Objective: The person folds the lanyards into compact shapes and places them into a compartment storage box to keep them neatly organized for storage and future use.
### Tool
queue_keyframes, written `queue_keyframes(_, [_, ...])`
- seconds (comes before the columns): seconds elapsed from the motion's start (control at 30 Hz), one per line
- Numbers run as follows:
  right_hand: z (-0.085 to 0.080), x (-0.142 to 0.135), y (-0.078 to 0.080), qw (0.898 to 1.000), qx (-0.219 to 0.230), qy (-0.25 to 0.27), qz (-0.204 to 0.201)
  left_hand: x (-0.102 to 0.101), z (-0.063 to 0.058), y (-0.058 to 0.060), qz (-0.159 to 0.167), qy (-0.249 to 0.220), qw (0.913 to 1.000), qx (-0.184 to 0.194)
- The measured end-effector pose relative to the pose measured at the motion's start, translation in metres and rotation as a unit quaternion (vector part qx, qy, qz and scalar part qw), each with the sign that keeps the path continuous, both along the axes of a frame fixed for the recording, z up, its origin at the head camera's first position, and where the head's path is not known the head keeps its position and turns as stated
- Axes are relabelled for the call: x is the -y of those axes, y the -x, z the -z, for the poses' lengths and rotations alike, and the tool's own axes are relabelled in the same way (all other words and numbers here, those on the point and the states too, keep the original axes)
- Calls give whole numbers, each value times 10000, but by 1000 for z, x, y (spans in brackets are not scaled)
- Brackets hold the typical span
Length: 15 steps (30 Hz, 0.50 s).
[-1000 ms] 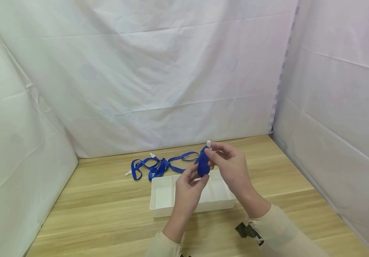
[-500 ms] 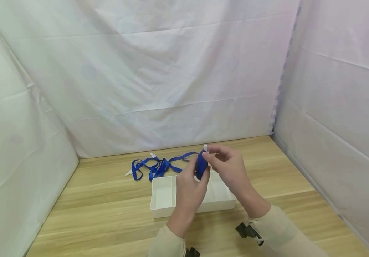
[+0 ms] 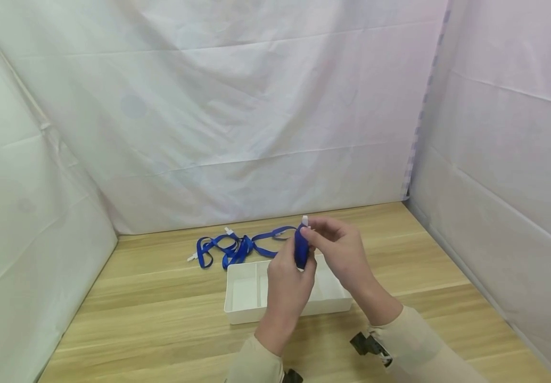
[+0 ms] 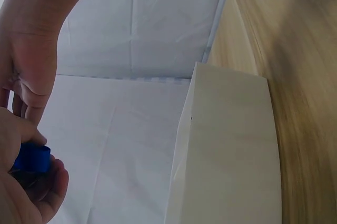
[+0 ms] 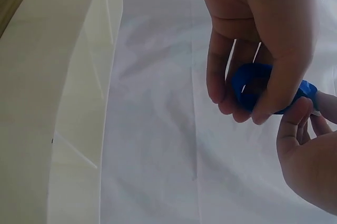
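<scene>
A blue lanyard, folded into a compact bundle, is held between both hands above a white tray. My left hand grips the lower part, its fingers and thumb curled round the strap in the right wrist view. At the top, beside the white plastic clip, my right hand pinches the bundle between thumb and fingers. The left wrist view shows the blue strap in the left hand, with the right hand just beyond it.
More blue lanyards with white clips lie loosely tangled on the wooden table behind the tray. Dividers split the tray into several compartments. White cloth hangs at the back and both sides.
The left hand has shifted up and wrapped further round the lanyard bundle, its fingers now less visible from above. The clip end has dropped slightly and moved left with the right hand.
</scene>
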State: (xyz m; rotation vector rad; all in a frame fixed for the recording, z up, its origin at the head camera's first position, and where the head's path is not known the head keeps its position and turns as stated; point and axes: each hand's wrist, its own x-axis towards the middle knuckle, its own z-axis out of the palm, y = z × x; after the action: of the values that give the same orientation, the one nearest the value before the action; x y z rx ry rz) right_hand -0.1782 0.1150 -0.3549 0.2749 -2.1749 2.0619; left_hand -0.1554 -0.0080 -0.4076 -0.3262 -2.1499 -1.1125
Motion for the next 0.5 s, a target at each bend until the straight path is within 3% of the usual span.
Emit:
queue_keyframes(0.13, [2,-1,1,10000,-65,-5,-72,-1,0,0,-42,-45,9999,98])
queue_keyframes(0.33, [2,-2,0,9997,-40,-185,-132,-1,-1,1,284,-509,9959,689])
queue_keyframes(0.5, [-1,-1,-2,9991,-92,-220,-341,-1,-4,3,390,-547,9939,872])
